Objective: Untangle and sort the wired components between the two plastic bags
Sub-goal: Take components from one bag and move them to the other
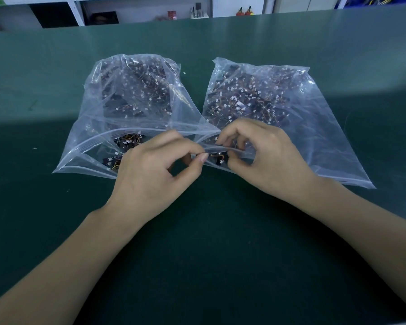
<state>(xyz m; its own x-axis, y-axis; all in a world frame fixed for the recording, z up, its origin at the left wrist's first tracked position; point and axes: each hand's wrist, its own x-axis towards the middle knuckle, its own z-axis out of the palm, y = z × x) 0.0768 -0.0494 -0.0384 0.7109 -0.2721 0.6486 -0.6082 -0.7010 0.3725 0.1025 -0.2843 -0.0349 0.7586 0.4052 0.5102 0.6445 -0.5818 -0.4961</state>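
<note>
Bags of clear plastic lie side by side on a dark green bench (220,231), seen from the head camera looking down over both forearms. The left bag (96,127) sits with its mouth toward the person and gaping open, its zip strip arched up, and a few dark boards with orange and yellow wires (127,143) show just inside the opening. Farther back in that bag a dense heap of dark wired components with small white connectors (138,90) fills the pouch. The right bag (314,127) lies just beside it, the two touching at their near inner corners, and it holds a similar tangled heap of wired components (246,99). The left hand (150,172) rests at the near inner corner of the left bag, its fingers (203,157) curled with thumb and forefinger pinching the edge of the right bag's mouth. The right hand (263,156) sits over the near left corner of the right bag, its fingers (223,137) curled and pinching the same plastic lip; a small dark board with an orange wire and white plug (219,157) shows between the two hands, though whether it lies inside or under the plastic I cannot tell. Beyond the bench's far edge stand white shelving (77,10), a red item (172,15) and some blurred small objects (244,12).
</note>
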